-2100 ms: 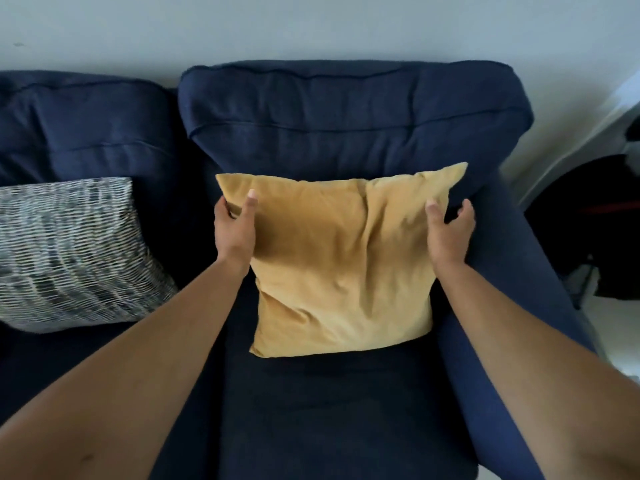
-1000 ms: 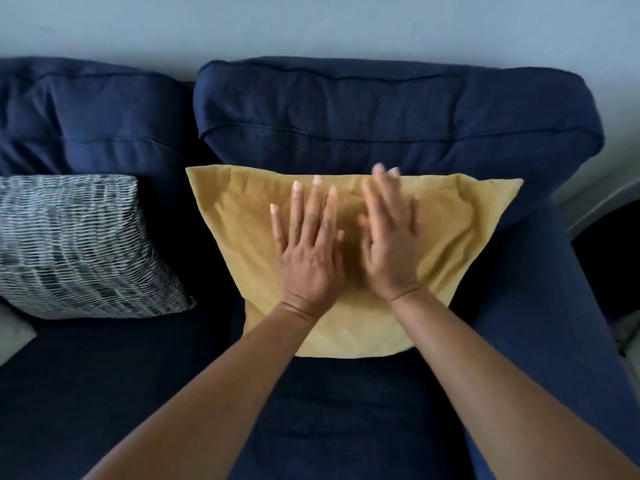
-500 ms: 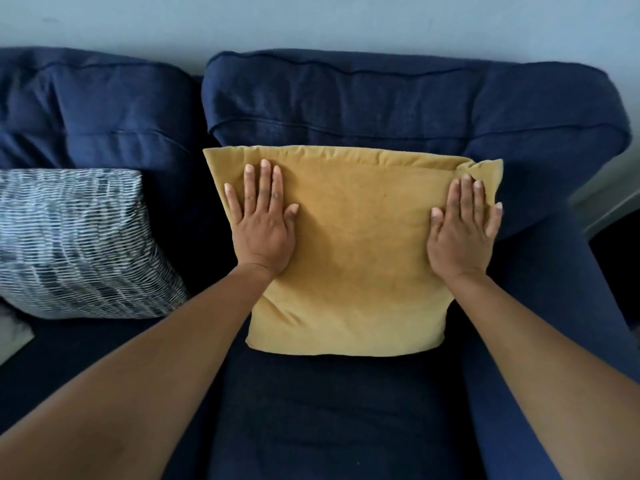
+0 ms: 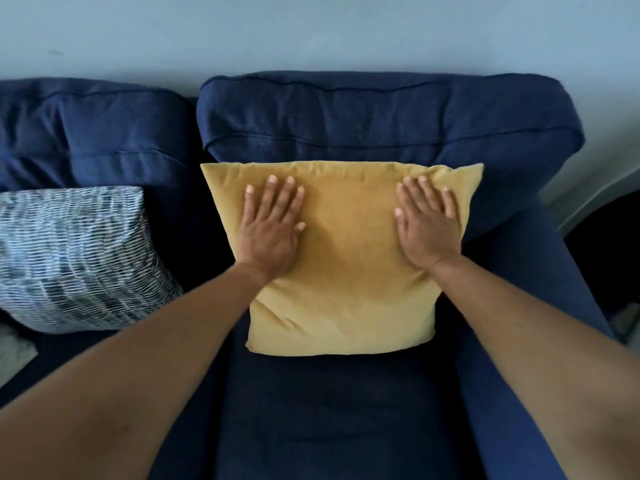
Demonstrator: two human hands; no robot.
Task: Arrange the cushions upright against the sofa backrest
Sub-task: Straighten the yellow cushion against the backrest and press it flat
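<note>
Head view showed me the mustard cushion (image 4: pixel 346 271) standing on the seat, leaning on the navy backrest (image 4: pixel 381 126). My left hand (image 4: pixel 270 230) and right hand (image 4: pixel 427 226) lay flat on its face, fingers spread, gripping nothing. I judged that lifting both palms abruptly could let the soft cushion slump forward.

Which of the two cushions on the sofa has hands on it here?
The plain yellow cushion, propped against the right backrest section: the left hand and right hand lie flat on its face. The blue-and-white patterned cushion to its left is untouched.
</note>
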